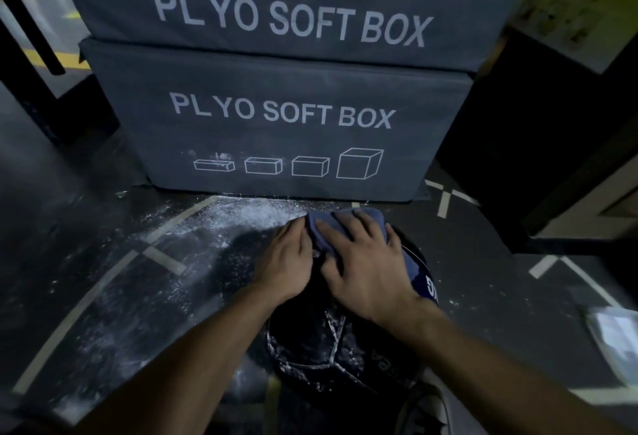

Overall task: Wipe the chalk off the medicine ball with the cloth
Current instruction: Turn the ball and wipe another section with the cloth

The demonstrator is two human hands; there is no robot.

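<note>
Off to the left of the hands, loose chalk dust [241, 217] is scattered across the dark floor [86, 262]. Then the left hand [284, 264] comes in on a long bare forearm, knuckles up, fingers curled down at the near-left edge of the cloth [345, 220]; it looks to be steadying the ball or pinching the fabric, and which one I cannot tell from here.

Just to its right, the right hand [362, 262] lies flat with fingers spread wide, palm pressing the blue cloth onto the top of the medicine ball [331, 348]. So the wiping looks under way, on the crown.

The ball sits right under both hands, and the face below the wrists, nearest the person, carries white streaks along its seams. My read: the next move wants the cloth dragged toward the body over those seams, or the ball rolled to bring them up.

Beyond the fingertips stand two stacked plyo boxes [276, 117].
</note>
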